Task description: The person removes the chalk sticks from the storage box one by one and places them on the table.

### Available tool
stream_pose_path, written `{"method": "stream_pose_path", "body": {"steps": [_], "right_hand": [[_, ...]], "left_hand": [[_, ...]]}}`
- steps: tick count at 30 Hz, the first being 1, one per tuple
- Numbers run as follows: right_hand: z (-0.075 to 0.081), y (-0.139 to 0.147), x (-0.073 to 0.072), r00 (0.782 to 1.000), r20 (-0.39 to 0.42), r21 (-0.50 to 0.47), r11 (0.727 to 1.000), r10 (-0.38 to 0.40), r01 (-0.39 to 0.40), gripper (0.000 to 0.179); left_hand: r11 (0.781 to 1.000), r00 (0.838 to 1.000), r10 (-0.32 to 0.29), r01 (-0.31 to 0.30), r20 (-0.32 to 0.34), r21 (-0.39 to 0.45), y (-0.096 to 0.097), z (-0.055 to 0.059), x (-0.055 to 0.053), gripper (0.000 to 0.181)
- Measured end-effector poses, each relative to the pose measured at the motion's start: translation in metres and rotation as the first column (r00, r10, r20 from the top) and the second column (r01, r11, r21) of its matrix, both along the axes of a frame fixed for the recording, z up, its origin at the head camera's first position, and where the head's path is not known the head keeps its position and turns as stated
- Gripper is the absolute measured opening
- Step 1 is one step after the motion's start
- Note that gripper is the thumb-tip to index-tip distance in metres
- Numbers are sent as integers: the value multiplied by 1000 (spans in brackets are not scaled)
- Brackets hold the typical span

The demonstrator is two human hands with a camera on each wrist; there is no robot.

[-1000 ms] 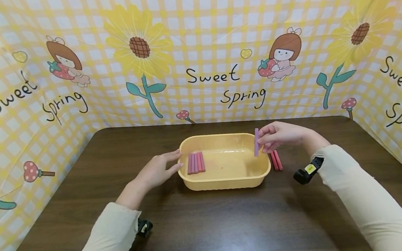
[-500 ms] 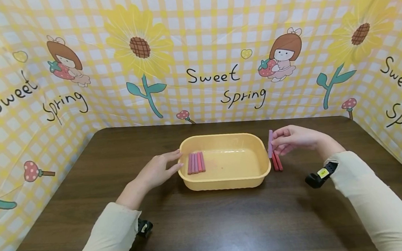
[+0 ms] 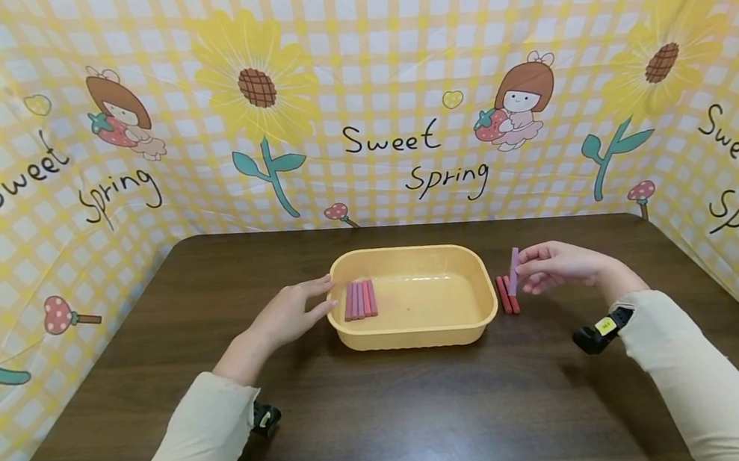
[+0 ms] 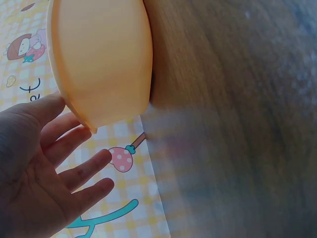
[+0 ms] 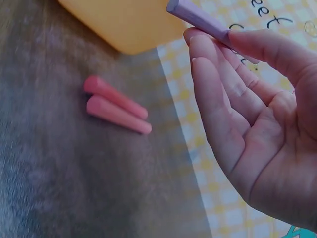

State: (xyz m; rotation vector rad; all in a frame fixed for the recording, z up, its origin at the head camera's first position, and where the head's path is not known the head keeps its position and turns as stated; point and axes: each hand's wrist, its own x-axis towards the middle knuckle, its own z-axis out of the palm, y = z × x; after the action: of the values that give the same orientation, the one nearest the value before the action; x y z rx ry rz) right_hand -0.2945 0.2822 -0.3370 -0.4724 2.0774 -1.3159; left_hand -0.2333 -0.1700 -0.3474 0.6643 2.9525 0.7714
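My right hand (image 3: 552, 267) pinches a slim purple stick (image 3: 513, 270) between thumb and fingertips, to the right of the pale yellow basin (image 3: 414, 337). In the right wrist view, the purple stick (image 5: 200, 19) looks faceted and is held up off the table. Two red-pink sticks (image 3: 507, 296) lie side by side below it, just outside the basin's right end. At the opposite end, my left hand (image 3: 286, 313) touches the rim with relaxed, spread fingers. Inside the basin, a row of several purple and pink sticks (image 3: 359, 299) lies against the left side.
The basin stands on a dark brown wooden table (image 3: 376, 418). A yellow checked cloth (image 3: 378, 57) with flowers and lettering hangs behind the table and along both sides. Black wrist cameras (image 3: 602, 330) sit at the cuffs of both sleeves.
My right hand has carried the purple stick from over the basin's right end outward to the right, past the rim, and lower, uncovering both red-pink sticks. My left hand has stayed at the rim.
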Motion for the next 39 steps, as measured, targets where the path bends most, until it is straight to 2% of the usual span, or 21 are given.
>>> {"method": "stream_pose_path", "body": {"steps": [7, 15, 22, 31, 39], "right_hand": [[-9, 9, 0, 999, 44, -5, 1000, -22, 22, 9], [-17, 15, 0, 995, 84, 38, 998, -61, 58, 13], [-20, 18, -1, 991, 100, 70, 995, -84, 77, 21], [-28, 19, -5, 986, 117, 108, 988, -120, 108, 16], [-30, 15, -8, 985, 111, 172, 979, -129, 109, 28]], "left_hand": [[1000, 1000, -1, 1, -2, 5, 0, 0, 0, 47], [1000, 1000, -1, 1, 4, 10, 0, -1, 0, 47], [1000, 1000, -2, 2, 4, 13, 0, -1, 0, 47], [1000, 1000, -2, 2, 4, 15, 0, -1, 0, 47], [1000, 1000, -2, 2, -1, 19, 1, 0, 1, 47]]}}
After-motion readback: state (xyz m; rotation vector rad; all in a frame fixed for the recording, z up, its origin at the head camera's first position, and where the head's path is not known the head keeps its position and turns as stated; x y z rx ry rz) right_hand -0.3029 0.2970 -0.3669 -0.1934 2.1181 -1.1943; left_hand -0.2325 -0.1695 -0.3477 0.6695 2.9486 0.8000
